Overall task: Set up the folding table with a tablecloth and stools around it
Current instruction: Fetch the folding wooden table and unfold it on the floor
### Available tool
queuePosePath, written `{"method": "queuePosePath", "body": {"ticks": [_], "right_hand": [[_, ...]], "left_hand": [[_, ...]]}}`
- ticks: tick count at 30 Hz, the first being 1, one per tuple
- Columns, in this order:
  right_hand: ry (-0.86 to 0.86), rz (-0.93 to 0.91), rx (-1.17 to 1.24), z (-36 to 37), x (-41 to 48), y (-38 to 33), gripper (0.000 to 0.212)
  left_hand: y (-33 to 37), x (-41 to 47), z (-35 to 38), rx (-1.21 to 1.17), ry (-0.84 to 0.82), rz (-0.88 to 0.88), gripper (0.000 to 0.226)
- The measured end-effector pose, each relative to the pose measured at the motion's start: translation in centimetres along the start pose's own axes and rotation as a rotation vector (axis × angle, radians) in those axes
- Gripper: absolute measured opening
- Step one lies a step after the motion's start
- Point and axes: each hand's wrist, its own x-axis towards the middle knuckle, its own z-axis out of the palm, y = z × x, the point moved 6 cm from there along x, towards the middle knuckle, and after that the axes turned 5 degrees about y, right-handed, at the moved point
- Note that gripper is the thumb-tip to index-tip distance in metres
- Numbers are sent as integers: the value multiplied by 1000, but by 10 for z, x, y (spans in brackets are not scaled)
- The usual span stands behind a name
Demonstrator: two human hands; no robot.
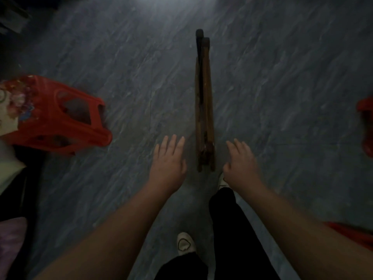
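We are reaching both spread hands, left hand (168, 160) and right hand (241, 161), either side of the folded table (204, 102), seemingly to unfold it; 1 stool (60, 116) is lying nearby.

Dim, soft blur, glare above

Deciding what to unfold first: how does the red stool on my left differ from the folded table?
The red stool has a flowered seat; the folded table is dark brown. The stool is squat with open-sided legs; the table is long, thin, closed. Both rest on the grey floor.
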Motion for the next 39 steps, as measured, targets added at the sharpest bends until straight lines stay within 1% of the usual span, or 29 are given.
{"method": "queuePosePath", "body": {"ticks": [6, 10, 14, 19, 23, 25, 28, 30, 32, 35, 39], "right_hand": [[100, -8, -55, -14, -84, -9, 71], [84, 9, -26, -16, -117, -14, 73], [72, -13, -2, 3, -122, -9, 71], [66, 22, 47, 71, -94, 30, 73], [75, -35, 72, 145, -46, 73, 77], [63, -66, 114, 180, -20, 89, 81], [94, -195, 178, 215, 15, 96, 89], [125, -335, 255, 227, 36, 91, 90], [145, -428, 338, 236, 55, 86, 92], [168, -430, 374, 245, 75, 87, 100], [113, -398, 446, 254, 78, 88, 107]], "left_hand": [[0, -73, 1, -30, 27, 42, 67], [1, -106, 3, -61, 38, 51, 68], [0, -109, 27, -108, 14, 15, 70], [-6, -81, 102, -152, 24, 0, 71], [-19, -40, 182, -175, 61, 8, 74], [-27, -20, 222, -228, 58, -12, 80], [-27, 13, 266, -308, 71, 23, 91], [-25, 36, 283, -357, 129, 67, 96], [-22, 57, 289, -473, 192, 124, 97], [-16, 72, 293, -688, 242, 215, 95], [-15, 71, 300, -774, 244, 217, 103]]}}
